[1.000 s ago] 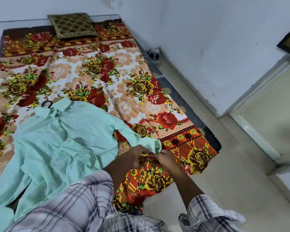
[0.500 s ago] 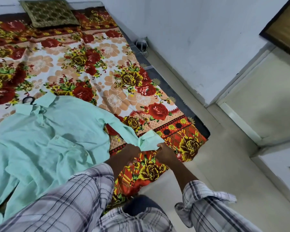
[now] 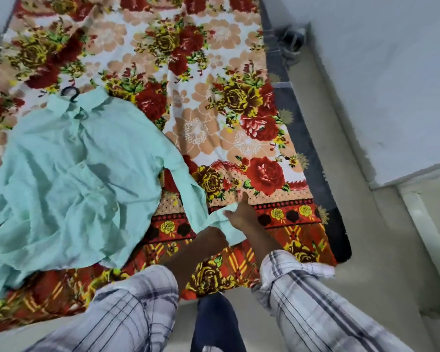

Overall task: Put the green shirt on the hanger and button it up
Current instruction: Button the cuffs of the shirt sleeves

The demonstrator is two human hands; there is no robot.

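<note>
Shirt (image 3: 69, 179) flat on bedspread (image 3: 239, 138), left side, hanger hook (image 3: 70, 94) at collar. Cuff (image 3: 221, 222) near front edge. Right hand (image 3: 241, 215) has let go, fingers spread. Left hand (image 3: 210, 237) part-hidden by cuff, grip indeterminate. Cuff likely done.

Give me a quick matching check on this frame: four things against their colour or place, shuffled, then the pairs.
1 hanger hook
2 shirt cuff
3 bedsheet
4 right hand

A floral, red and yellow
B black, above the collar
C pale green, lower middle of view
D at the shirt cuff, index finger straight

Pairs: 1-B, 2-C, 3-A, 4-D
</note>
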